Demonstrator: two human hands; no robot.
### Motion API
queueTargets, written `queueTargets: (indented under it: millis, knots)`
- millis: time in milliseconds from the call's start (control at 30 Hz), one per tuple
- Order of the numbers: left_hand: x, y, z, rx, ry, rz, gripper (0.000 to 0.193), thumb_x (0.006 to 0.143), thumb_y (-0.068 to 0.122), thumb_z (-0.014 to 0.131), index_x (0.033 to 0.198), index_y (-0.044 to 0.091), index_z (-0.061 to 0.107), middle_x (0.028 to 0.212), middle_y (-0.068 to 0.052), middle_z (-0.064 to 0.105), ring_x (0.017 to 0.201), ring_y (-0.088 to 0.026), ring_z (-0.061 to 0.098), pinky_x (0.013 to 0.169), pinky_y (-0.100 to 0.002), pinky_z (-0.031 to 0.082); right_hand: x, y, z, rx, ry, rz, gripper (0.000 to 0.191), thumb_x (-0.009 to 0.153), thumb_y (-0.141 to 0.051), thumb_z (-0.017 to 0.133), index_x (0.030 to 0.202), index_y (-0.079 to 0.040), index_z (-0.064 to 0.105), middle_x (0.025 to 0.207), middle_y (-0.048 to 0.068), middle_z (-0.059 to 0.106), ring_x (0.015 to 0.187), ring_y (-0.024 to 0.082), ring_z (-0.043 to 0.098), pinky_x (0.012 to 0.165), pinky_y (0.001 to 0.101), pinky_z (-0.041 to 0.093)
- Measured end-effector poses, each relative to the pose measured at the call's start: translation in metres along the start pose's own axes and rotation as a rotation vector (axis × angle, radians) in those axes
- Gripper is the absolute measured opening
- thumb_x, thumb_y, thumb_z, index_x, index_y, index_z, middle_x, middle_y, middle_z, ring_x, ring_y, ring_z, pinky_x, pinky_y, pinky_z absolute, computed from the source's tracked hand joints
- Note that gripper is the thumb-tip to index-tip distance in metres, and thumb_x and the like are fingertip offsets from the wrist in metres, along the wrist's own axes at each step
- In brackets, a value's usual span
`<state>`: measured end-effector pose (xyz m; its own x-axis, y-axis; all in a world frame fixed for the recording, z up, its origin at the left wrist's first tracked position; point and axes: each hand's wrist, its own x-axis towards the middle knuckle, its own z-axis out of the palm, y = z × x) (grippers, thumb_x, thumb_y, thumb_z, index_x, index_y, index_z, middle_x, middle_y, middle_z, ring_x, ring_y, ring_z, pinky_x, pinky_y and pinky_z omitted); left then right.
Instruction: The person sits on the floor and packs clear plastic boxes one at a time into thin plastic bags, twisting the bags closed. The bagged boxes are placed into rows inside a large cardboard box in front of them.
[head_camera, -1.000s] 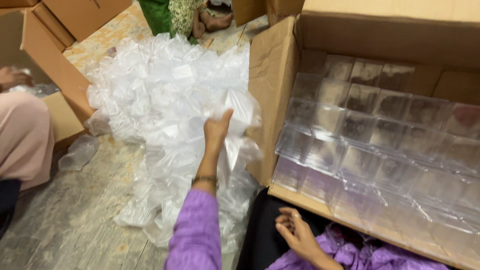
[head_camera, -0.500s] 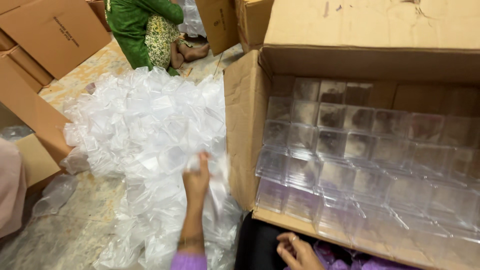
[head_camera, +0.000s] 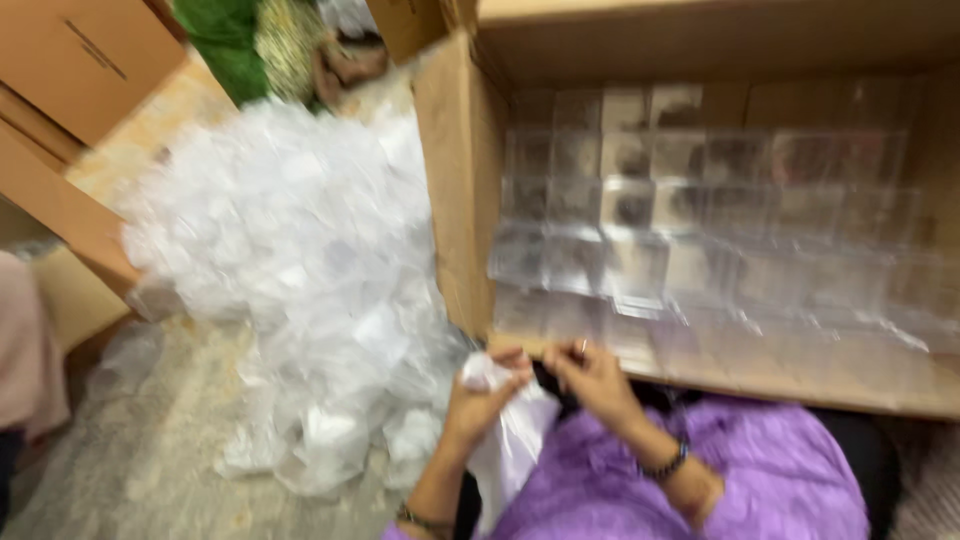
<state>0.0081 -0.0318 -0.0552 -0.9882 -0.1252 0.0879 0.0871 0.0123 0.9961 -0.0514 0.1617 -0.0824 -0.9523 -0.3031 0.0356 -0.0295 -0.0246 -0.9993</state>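
My left hand (head_camera: 482, 398) grips a clear plastic bag (head_camera: 512, 440) that hangs down over my purple sleeve. My right hand (head_camera: 592, 382) meets it at the bag's top edge, fingers pinched on the plastic. Both hands sit just in front of the near edge of a large cardboard box (head_camera: 455, 190). The box is packed with rows of clear plastic cases (head_camera: 680, 230). A big heap of clear plastic bags (head_camera: 290, 270) lies on the floor to the left of my hands.
Brown cardboard boxes (head_camera: 70, 90) stand at the far left. A person in green (head_camera: 255, 45) sits beyond the heap. Another person's pink sleeve (head_camera: 28, 350) shows at the left edge. The frame is blurred.
My left hand has drawn back from the heap with a bag. It now meets my right hand in front of the box. The view shifted right.
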Motion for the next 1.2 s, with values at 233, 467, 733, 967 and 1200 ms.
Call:
queueTargets:
  millis: [233,467,733,967,1200]
  knots:
    - [0.004,0.024,0.016,-0.085,0.11,0.147,0.043,0.108,0.034,0.054,0.121,-0.005,0.067,0.105,-0.016,0.077,0.094,-0.018,0.075,0.086,-0.03,0.059,-0.035,-0.06,-0.019,-0.283,0.238,-0.506,0.045,0.107,-0.024,0.066,0.14,0.0,0.049,0.133,0.012,0.057,0.122,0.019,0.055,0.103,0.0344,0.047]
    - [0.009,0.068,0.035,-0.274,-0.027,0.132,0.046,0.107,0.033,0.048,0.13,-0.005,0.058,0.114,-0.015,0.075,0.092,-0.02,0.076,0.081,-0.032,0.061,-0.035,-0.085,0.0,-0.419,0.095,-0.62,0.076,0.086,-0.025,0.08,0.143,0.008,0.042,0.139,0.022,0.054,0.128,0.026,0.054,0.101,0.0387,0.046]
    - [-0.001,0.063,0.029,0.075,-0.029,0.3,0.028,0.096,0.019,0.076,0.112,-0.004,0.074,0.101,-0.011,0.077,0.089,-0.013,0.071,0.079,-0.026,0.056,-0.023,-0.039,-0.03,0.3,0.013,-0.214,0.012,0.105,-0.009,0.068,0.109,0.002,0.069,0.097,0.001,0.069,0.089,0.005,0.062,0.079,0.0208,0.051]
    - [0.0,0.051,0.043,0.143,0.054,0.181,0.027,0.095,0.019,0.08,0.086,-0.002,0.065,0.073,-0.002,0.066,0.065,-0.008,0.057,0.057,-0.026,0.046,-0.032,-0.041,-0.038,0.266,0.026,-0.104,0.011,0.102,-0.012,0.068,0.099,-0.002,0.07,0.08,-0.001,0.062,0.068,0.005,0.05,0.059,0.0213,0.04]
    - [-0.015,-0.013,0.053,-0.163,-0.034,-0.089,0.024,0.094,0.028,0.074,0.087,0.006,0.068,0.072,0.006,0.059,0.063,-0.005,0.05,0.054,-0.022,0.039,-0.053,-0.001,-0.033,-0.011,0.051,-0.353,0.015,0.107,-0.015,0.068,0.099,-0.003,0.068,0.092,-0.003,0.06,0.082,0.004,0.052,0.07,0.0207,0.044]
